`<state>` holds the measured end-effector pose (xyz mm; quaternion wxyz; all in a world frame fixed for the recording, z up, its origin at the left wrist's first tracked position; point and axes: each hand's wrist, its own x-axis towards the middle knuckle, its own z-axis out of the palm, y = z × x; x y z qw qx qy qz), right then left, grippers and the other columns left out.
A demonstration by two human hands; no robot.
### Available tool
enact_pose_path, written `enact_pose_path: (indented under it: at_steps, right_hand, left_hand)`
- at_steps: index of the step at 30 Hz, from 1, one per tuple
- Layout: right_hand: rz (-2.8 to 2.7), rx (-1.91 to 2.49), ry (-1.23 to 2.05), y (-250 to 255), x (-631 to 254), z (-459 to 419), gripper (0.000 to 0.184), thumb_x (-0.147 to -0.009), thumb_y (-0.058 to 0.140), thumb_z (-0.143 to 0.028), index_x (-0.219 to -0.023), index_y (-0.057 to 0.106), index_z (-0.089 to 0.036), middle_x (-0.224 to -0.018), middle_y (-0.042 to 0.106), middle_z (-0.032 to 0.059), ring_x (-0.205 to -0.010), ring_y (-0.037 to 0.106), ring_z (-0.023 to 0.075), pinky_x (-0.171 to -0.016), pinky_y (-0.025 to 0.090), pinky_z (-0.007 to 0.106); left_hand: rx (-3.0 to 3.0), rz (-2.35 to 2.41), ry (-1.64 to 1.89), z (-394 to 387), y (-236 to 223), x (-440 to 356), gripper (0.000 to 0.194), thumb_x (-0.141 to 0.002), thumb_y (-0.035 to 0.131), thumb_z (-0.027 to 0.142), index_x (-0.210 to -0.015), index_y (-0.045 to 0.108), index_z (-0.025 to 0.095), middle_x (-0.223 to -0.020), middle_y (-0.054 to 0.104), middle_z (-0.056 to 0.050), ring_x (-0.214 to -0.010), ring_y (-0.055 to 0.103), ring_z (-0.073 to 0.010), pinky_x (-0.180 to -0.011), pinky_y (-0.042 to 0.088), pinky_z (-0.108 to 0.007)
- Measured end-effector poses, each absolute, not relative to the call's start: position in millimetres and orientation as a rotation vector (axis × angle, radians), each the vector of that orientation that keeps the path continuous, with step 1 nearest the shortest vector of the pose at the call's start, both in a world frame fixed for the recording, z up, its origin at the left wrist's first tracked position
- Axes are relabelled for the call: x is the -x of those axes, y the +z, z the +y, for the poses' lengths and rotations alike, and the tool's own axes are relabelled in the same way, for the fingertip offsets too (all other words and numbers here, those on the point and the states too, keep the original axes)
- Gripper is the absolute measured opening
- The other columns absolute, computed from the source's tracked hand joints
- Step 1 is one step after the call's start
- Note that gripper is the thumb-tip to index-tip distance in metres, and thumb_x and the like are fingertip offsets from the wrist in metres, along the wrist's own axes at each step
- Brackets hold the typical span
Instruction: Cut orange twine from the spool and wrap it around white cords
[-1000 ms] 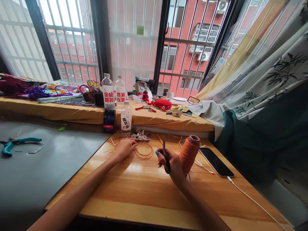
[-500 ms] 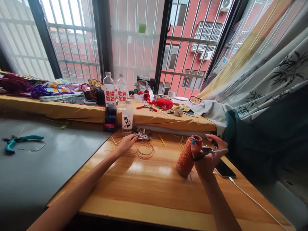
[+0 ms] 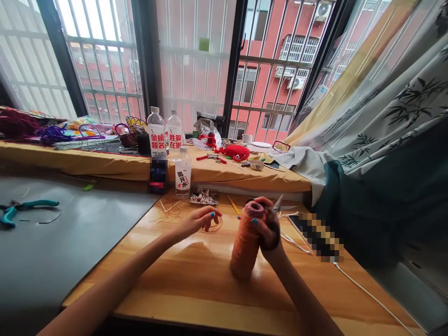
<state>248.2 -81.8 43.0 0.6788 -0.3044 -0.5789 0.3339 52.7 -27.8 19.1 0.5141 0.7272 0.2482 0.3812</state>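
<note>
Daylight enters through the tall, black-framed, barred glass windows (image 3: 196, 65), its whitest glare at upper left, leaving pale sheen on the glossy light-brown wooden tabletop (image 3: 175, 284) and a soft shadow below the bare left hand (image 3: 196, 221). The dark green cloth curtain (image 3: 371, 196) sits dim. Slight blur softens the orange cone-shaped thread spool (image 3: 245, 245); wide-angle distortion leans the windows outward.

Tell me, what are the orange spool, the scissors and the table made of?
Orange spool: looks wound with matte thread or cord, given its fine ridges.
Scissors: probably metal blades, silvery and shiny; dark handles, maybe plastic.
Table: glossy wood or wood-look, with grain streaks and reflections.
</note>
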Motion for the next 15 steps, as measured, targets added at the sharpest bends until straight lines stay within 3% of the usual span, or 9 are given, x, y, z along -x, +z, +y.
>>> enact_pose_path:
  at_steps: [3, 7, 15]
  right_hand:
    - [-1.524, 0.676, 0.842, 44, -231, -93, 0.041, -0.055, 0.064, -0.028, -0.093, 0.048, -0.024, -0.085, 0.056, 0.0019, -0.077, 0.054, 0.0180, -0.071, 0.044, 0.030]
    - [-1.577, 0.690, 0.985, 42, -223, -101, 0.045, -0.057, 0.064, -0.028, -0.098, 0.045, -0.025, -0.089, 0.057, 0.0033, -0.075, 0.055, 0.0189, -0.067, 0.045, 0.032]
    - [-1.586, 0.722, 0.881, 32, -229, -95, 0.058, -0.056, 0.066, -0.026, -0.109, 0.043, -0.027, -0.096, 0.057, 0.0025, -0.085, 0.055, 0.0196, -0.076, 0.044, 0.031]
  left_hand:
    - [-1.708, 0.463, 0.853, -46, 19, -60, 0.052, -0.073, 0.040, 0.059, -0.094, 0.055, 0.014, -0.066, 0.053, -0.002, -0.051, 0.043, -0.0091, -0.051, 0.035, -0.023]
    - [-1.630, 0.483, 0.882, -59, 19, -64, 0.046, -0.074, 0.045, 0.054, -0.098, 0.052, 0.016, -0.060, 0.051, 0.000, -0.049, 0.044, -0.0091, -0.050, 0.035, -0.022]
    - [-1.554, 0.551, 0.968, -54, 20, -66, 0.020, -0.070, 0.058, 0.033, -0.078, 0.061, 0.015, -0.061, 0.055, -0.002, -0.046, 0.043, -0.0076, -0.044, 0.034, -0.021]
